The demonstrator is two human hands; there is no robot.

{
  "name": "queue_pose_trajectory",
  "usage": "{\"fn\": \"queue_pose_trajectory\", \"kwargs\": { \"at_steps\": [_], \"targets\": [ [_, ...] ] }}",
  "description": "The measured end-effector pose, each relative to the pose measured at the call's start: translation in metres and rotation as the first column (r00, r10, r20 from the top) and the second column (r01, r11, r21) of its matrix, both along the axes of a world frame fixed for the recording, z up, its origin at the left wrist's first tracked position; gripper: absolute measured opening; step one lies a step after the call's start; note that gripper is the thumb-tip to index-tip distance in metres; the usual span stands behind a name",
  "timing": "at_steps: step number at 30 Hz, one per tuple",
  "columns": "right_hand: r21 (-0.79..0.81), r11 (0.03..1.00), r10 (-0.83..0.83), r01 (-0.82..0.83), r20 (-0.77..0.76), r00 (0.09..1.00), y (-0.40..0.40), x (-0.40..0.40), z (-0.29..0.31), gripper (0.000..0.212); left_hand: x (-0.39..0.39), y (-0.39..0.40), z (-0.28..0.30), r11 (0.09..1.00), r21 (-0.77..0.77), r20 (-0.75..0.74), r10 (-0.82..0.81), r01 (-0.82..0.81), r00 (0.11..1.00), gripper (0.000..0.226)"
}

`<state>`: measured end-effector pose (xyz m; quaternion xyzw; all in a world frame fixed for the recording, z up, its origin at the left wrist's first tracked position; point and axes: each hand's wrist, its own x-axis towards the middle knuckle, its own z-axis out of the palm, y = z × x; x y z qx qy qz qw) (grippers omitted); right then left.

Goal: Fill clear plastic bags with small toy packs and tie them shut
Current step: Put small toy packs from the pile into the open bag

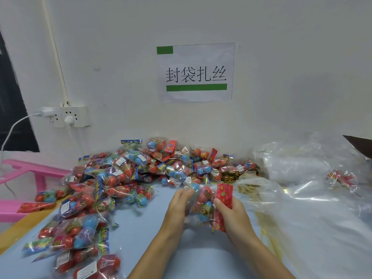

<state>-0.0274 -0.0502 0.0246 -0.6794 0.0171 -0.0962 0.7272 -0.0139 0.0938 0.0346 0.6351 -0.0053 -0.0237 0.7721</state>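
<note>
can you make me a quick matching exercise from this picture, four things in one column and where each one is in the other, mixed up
Things:
1. pile of toy packs
2. paper sign
3. power strip
4. clear plastic bags

Places:
A. on the wall, centre
B. on the table, right side
C. on the table, left and back
D. low on the wall, left

Pairs: 1-C, 2-A, 3-D, 4-B

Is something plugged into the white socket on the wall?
Yes, plugged in. The wall socket holds a white charger with a cable, and a second white plug beside it.
</note>
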Motion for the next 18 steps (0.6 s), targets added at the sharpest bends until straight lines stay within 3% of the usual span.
{"fn": "queue_pose_trajectory", "kwargs": {
  "at_steps": [3, 7, 9, 12, 15, 18],
  "targets": [
    [0.118, 0.990, 0.078, -0.075, -0.021, 0.997, 0.002, -0.002, 0.002, 0.022, 0.001, -0.004, -0.003, 0.995, -0.069, 0.006, 0.071, -0.070, 0.997, 0.031],
    [0.274, 0.938, 0.216, -0.210, 0.008, 0.976, 0.008, -0.008, 0.007, 0.022, -0.003, -0.011, -0.006, 0.961, 0.117, 0.193, 0.224, -0.249, 0.955, 0.027],
    [0.219, 0.935, 0.272, -0.280, 0.069, 0.960, 0.009, -0.011, 0.007, 0.030, -0.006, -0.013, -0.008, 0.944, 0.171, 0.295, 0.225, -0.283, 0.928, 0.028],
    [0.006, 0.972, 0.232, -0.234, 0.100, 0.967, 0.009, -0.012, 0.007, 0.045, -0.008, -0.015, -0.012, 0.929, 0.227, 0.380, 0.191, -0.292, 0.905, 0.025],
    [-0.009, 0.974, 0.226, -0.226, 0.106, 0.968, 0.009, -0.012, 0.005, 0.039, -0.010, -0.016, -0.012, 0.951, 0.211, 0.391, 0.131, -0.228, 0.911, 0.047],
    [0.000, 0.975, 0.221, -0.223, 0.147, 0.964, 0.007, -0.011, 0.006, 0.026, -0.010, -0.018, -0.010, 0.968, 0.157, 0.390, 0.121, -0.195, 0.913, 0.045]
  ]
}}
